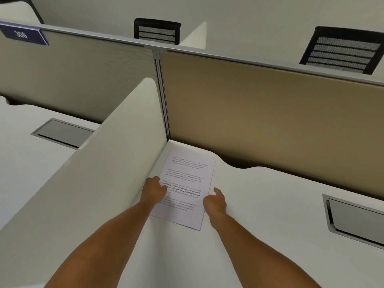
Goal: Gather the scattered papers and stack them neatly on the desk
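Note:
A white sheet of printed paper (188, 177), perhaps the top of a stack, lies flat on the white desk (270, 215) in the corner by the side divider. My left hand (154, 190) rests on the paper's left edge, fingers curled over it. At the paper's right edge is my right hand (215, 201), loosely curled with the thumb raised, touching or just beside the edge. Neither hand lifts the paper. I cannot tell how many sheets lie there.
A white side divider (116, 146) runs along the left of the paper. A tan back panel (270, 113) closes the desk behind. A grey cable hatch (357, 221) sits at the right. Two black mesh chairs (156, 31) stand beyond the panel.

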Available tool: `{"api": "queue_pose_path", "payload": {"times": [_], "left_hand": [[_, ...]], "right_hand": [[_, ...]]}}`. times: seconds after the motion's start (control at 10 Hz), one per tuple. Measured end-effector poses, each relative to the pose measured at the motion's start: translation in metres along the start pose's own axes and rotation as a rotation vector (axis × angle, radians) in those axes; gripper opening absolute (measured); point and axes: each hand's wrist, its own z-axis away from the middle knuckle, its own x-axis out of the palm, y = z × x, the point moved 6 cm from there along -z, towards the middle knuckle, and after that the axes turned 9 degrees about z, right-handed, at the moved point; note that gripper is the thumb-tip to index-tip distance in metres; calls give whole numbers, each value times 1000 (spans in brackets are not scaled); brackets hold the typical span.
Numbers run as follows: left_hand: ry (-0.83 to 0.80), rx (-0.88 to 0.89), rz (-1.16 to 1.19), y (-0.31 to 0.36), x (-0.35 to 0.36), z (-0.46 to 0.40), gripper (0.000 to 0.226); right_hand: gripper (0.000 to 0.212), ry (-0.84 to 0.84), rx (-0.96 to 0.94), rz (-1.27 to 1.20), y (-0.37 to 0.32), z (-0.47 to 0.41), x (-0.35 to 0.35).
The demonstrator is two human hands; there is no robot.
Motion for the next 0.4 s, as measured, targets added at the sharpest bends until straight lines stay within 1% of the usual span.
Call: {"api": "queue_pose_path", "payload": {"times": [0.1, 0.3, 0.4], "left_hand": [[-4, -10, 23, 13, -10, 21, 48], [-26, 38, 39, 44, -31, 64, 52], [9, 114, 11, 66, -41, 88, 58]], "right_hand": [[66, -12, -77, -1, -17, 21, -13], [70, -8, -146, 73, -33, 68, -45], [75, 11, -193, 117, -37, 94, -65]]}}
